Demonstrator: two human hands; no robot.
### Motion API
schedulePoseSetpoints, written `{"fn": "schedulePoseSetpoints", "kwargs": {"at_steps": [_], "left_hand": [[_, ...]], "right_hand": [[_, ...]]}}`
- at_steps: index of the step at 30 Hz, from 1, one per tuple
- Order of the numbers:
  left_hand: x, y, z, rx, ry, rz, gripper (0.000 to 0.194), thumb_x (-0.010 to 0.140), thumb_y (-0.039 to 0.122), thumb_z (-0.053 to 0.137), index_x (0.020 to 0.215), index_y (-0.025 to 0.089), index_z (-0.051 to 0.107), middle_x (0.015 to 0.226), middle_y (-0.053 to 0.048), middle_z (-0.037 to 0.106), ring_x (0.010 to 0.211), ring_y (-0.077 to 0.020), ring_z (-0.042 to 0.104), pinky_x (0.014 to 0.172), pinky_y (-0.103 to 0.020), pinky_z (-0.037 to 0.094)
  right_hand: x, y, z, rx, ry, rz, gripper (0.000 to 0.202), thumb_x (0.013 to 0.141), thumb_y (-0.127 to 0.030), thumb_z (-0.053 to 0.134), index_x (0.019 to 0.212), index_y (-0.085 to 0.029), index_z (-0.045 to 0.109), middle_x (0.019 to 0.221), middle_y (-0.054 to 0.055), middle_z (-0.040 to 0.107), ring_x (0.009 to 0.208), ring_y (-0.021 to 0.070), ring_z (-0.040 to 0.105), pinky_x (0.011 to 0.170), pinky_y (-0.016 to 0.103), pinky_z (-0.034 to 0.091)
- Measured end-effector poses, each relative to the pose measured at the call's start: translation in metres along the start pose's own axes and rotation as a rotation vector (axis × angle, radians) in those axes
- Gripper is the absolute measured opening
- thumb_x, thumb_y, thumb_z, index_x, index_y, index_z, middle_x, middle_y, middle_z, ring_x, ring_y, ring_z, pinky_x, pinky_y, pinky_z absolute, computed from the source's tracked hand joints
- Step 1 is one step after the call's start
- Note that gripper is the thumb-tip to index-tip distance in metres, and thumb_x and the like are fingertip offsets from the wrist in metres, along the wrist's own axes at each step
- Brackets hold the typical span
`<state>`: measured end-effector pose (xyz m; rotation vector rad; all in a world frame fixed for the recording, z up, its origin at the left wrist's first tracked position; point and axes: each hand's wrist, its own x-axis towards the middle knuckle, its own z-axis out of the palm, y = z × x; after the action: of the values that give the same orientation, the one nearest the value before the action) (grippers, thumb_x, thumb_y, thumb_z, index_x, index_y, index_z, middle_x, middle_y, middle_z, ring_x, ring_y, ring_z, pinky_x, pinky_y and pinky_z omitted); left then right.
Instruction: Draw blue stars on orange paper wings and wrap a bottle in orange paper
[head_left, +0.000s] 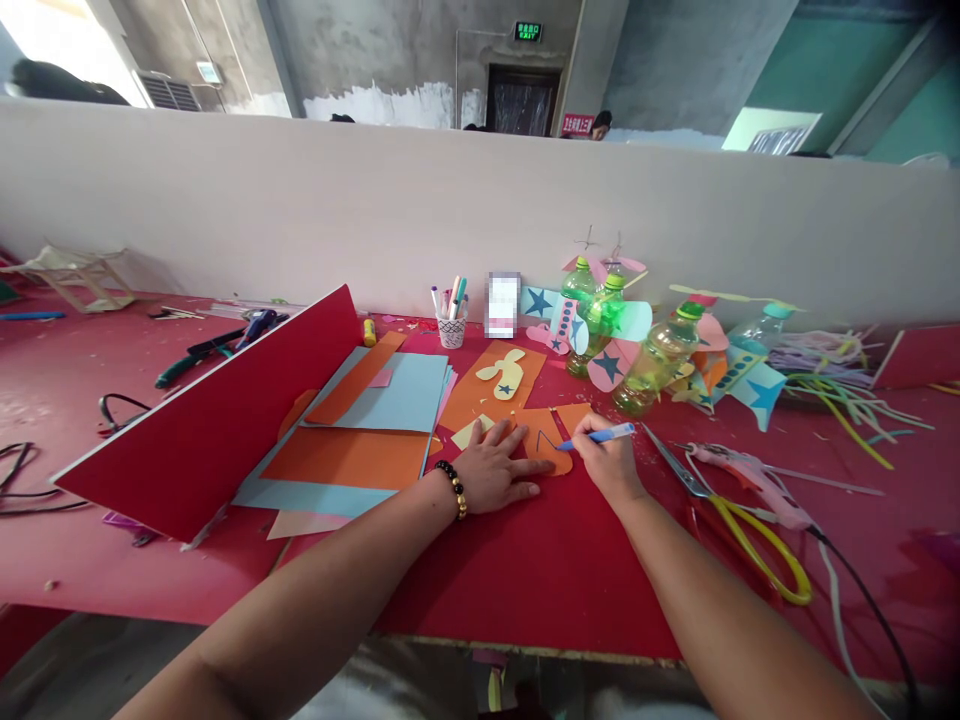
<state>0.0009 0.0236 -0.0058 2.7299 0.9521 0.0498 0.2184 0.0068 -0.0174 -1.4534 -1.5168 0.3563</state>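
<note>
My right hand (609,462) grips a blue pen (611,433), its tip on an orange paper piece (551,425) that bears a short zigzag of dark lines. Flat on the left edge of that paper lies my left hand (499,468), fingers spread, a beaded bracelet round the wrist. Beyond the hands, a yellow paper cutout (508,378) with a blue star rests on a larger orange sheet (469,385). A small pale yellow scrap (471,432) lies by my left fingers.
Scissors with yellow handles (757,550) and a pink glue gun (757,485) lie right. Decorated bottles (664,360) stand behind them. A pen cup (451,330) stands near the partition (300,210). Left are stacked coloured sheets (337,455) and an upright red board (225,420).
</note>
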Motion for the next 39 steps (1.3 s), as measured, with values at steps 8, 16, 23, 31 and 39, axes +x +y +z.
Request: {"fn": "schedulePoseSetpoints", "kwargs": {"at_steps": [8,16,23,31,39], "left_hand": [[0.000,-0.001,0.002,0.007,0.015,0.009,0.051,0.092,0.066,0.026,0.139,0.048,0.036,0.156,-0.004,0.020,0.141,-0.0396,0.011,0.103,-0.070,0.005],[-0.001,0.003,-0.003,0.012,0.004,0.006,0.049,0.093,0.063,0.028,0.138,0.048,0.038,0.156,-0.005,0.019,0.140,-0.0399,0.013,0.103,-0.070,0.007],[-0.001,0.001,0.001,0.022,0.025,0.015,0.049,0.092,0.064,0.027,0.138,0.049,0.037,0.156,-0.004,0.020,0.140,-0.0391,0.014,0.103,-0.070,0.008],[0.000,0.001,0.001,0.027,0.026,0.020,0.049,0.093,0.064,0.027,0.138,0.049,0.038,0.155,-0.005,0.020,0.140,-0.0400,0.014,0.102,-0.071,0.008],[-0.001,0.000,0.002,0.034,0.031,0.023,0.049,0.093,0.064,0.028,0.138,0.049,0.037,0.156,-0.005,0.019,0.140,-0.0396,0.014,0.103,-0.071,0.008]], "right_hand": [[-0.004,-0.003,0.001,0.092,0.000,-0.033,0.012,0.079,-0.025,0.052,0.067,-0.021,0.050,0.059,-0.003,0.052,0.057,0.0141,0.049,0.056,0.026,0.038],[-0.002,-0.006,0.009,0.041,-0.136,-0.056,0.017,0.084,-0.034,0.052,0.073,-0.021,0.054,0.065,0.000,0.061,0.064,0.0164,0.059,0.061,0.026,0.042],[-0.003,-0.013,0.013,0.026,-0.201,-0.041,0.016,0.084,-0.034,0.052,0.074,-0.022,0.055,0.067,0.000,0.063,0.064,0.0168,0.060,0.061,0.027,0.043],[-0.003,-0.009,0.014,0.058,-0.247,-0.043,0.014,0.085,-0.034,0.052,0.076,-0.023,0.054,0.069,0.000,0.064,0.066,0.0168,0.060,0.061,0.026,0.043],[-0.002,-0.009,0.015,0.033,-0.231,-0.046,0.015,0.084,-0.034,0.052,0.075,-0.022,0.055,0.066,0.000,0.063,0.062,0.0163,0.059,0.059,0.026,0.043]]}}
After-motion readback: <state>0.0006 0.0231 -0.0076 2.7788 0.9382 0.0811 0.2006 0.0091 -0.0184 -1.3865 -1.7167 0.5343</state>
